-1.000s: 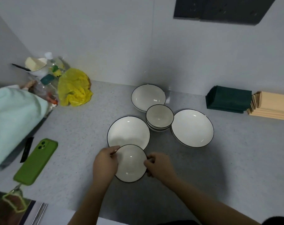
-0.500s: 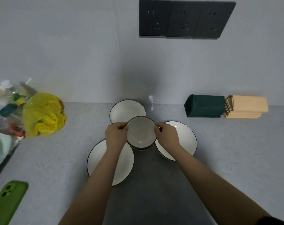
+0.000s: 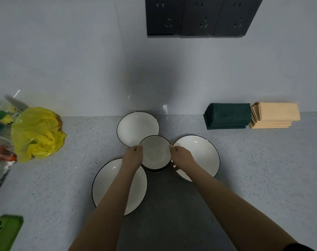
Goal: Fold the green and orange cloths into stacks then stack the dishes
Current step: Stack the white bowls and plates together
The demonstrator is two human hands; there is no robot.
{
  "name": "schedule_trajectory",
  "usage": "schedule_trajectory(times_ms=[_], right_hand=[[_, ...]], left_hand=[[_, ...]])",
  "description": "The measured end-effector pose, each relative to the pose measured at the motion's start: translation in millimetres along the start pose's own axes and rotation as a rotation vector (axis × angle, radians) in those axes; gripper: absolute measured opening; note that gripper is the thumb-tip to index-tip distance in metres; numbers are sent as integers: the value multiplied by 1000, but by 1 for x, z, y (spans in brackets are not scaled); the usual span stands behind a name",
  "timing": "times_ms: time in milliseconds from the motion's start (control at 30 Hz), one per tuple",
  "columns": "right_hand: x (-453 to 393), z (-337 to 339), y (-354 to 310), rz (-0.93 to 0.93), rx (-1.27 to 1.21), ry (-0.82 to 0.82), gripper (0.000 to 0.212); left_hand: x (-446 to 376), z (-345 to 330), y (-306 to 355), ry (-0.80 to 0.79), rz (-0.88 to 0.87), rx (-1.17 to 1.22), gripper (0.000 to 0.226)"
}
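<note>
Grey table (image 3: 262, 169), centre frame: left hand (image 3: 133, 156) and right hand (image 3: 181, 156) grip stacked small bowls (image 3: 155, 153), hemmed by three plates (image 3: 137, 128).

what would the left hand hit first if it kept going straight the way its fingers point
Probably the white black-rimmed plate near the wall: the left hand, gripping the small white bowl, points up toward it. Depth is unclear, so it might pass above the rim.

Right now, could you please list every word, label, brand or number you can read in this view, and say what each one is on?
No text can be read.
Packages at the left edge: coloured print, too blurred to read.
Black wall sockets: only pin holes, no lettering.
Green phone case, yellow bag, bowls and folded cloths: no markings visible.
</note>
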State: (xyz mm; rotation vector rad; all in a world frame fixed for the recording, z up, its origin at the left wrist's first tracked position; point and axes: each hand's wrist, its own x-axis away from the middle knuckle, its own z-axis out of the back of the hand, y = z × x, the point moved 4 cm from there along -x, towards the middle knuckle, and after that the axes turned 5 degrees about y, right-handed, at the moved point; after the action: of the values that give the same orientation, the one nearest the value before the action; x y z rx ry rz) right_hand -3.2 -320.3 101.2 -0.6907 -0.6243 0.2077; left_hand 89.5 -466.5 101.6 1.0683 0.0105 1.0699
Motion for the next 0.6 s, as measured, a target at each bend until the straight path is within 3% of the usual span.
schedule_trajectory(times_ms=[100, 234, 467, 601], right_hand=[[5, -5, -3, -85, -62, -85, 53], [5, -5, -2, -134, -135, -57, 52], [-3, 22, 1, -298, -553, -126, 37], [-23, 57, -5, -279, -676, -101, 42]], left_hand=[[-5, -2, -1, -66, 103, 91, 41], [-5, -2, 1, -111, 227, 185, 36], [-9, 1, 26, -129, 224, 258, 31], [-22, -9, 65, -144, 168, 315, 29]])
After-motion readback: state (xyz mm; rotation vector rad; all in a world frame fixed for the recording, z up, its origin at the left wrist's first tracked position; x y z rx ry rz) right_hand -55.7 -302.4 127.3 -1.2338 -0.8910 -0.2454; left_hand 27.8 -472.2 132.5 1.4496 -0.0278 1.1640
